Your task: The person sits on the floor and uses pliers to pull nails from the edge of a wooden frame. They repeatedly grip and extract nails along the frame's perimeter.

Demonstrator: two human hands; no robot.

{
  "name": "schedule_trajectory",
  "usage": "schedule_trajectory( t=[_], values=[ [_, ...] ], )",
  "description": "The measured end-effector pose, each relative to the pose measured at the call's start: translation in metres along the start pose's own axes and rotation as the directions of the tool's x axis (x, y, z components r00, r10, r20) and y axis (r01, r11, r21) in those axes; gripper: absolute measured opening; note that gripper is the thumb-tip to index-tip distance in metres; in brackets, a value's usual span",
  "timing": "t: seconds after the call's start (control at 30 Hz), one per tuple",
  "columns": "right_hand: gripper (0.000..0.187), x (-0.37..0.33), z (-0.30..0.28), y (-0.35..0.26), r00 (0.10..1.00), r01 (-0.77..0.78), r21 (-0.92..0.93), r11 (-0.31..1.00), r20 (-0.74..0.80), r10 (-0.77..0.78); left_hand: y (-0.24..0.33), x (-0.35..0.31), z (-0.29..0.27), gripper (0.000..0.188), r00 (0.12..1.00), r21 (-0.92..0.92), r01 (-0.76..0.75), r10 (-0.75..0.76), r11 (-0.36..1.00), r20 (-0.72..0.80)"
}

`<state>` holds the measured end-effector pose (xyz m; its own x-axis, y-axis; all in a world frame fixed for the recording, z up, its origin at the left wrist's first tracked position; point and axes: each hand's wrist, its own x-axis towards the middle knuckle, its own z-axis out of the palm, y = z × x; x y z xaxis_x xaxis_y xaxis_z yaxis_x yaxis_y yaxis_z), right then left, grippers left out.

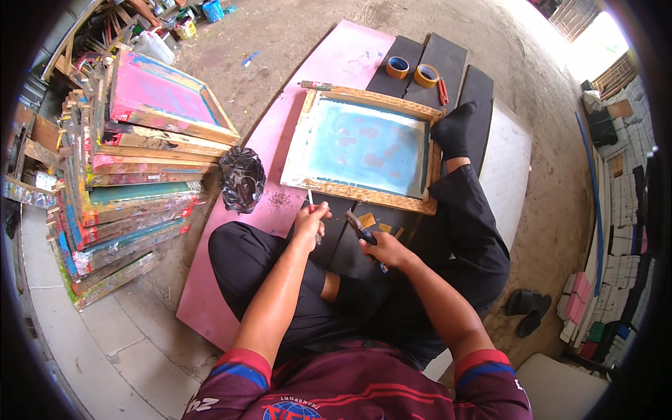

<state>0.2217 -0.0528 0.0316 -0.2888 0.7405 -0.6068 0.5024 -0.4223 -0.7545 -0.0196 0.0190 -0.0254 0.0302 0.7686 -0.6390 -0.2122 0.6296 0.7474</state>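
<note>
Pinched in my left hand (pixel 311 225) is a slim screwdriver-like tool (pixel 310 197), its pale shaft pointing up at the near edge of a wooden screen-printing frame (pixel 364 193). Whether the tip touches the wood I cannot tell. My right hand (pixel 386 250) is closed round a hammer (pixel 360 227), with the dark head toward the frame and a bluish handle end showing below the fist. Blue mesh (pixel 364 147) with blotchy patches fills the frame, which lies flat before my crossed legs. My foot in a black sock (pixel 456 129) rests against its right side. Small yellowish pieces (pixel 366 220) lie near the hammer.
Stained screen frames are stacked (pixel 140 157) at left, beside a black plastic bag (pixel 242 179). Two tape rolls (pixel 426 75) and a red cutter (pixel 442 92) lie beyond the frame on dark boards (pixel 444 59). A pink board (pixel 336 56) lies underneath. Sandals (pixel 528 309) sit at right.
</note>
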Motion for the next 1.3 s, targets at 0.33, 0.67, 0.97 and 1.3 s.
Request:
schedule_trajectory(
  t=[0.33,0.67,0.97,1.3],
  values=[
    [0.059,0.002,-0.049,-0.011,0.947,-0.251,-0.27,0.93,-0.266,0.178,0.014,0.051,-0.051,0.032,0.822,-0.363,-0.086,-0.14,0.928,-0.553],
    [0.061,0.024,-0.052,-0.003,0.951,-0.264,-0.237,0.935,-0.225,0.212,0.017,0.058,-0.051,0.043,0.741,-0.258,-0.108,-0.096,0.96,-0.665],
    [0.052,0.022,-0.024,0.002,0.871,-0.342,-0.233,0.91,-0.443,0.214,0.023,0.039,-0.031,0.039,0.79,-0.25,-0.183,-0.009,0.951,-0.612],
    [0.039,0.014,-0.015,0.007,0.905,-0.201,-0.073,0.977,-0.396,0.156,0.023,0.024,-0.016,0.03,0.9,-0.241,-0.19,0.071,0.952,-0.431]
  ],
)
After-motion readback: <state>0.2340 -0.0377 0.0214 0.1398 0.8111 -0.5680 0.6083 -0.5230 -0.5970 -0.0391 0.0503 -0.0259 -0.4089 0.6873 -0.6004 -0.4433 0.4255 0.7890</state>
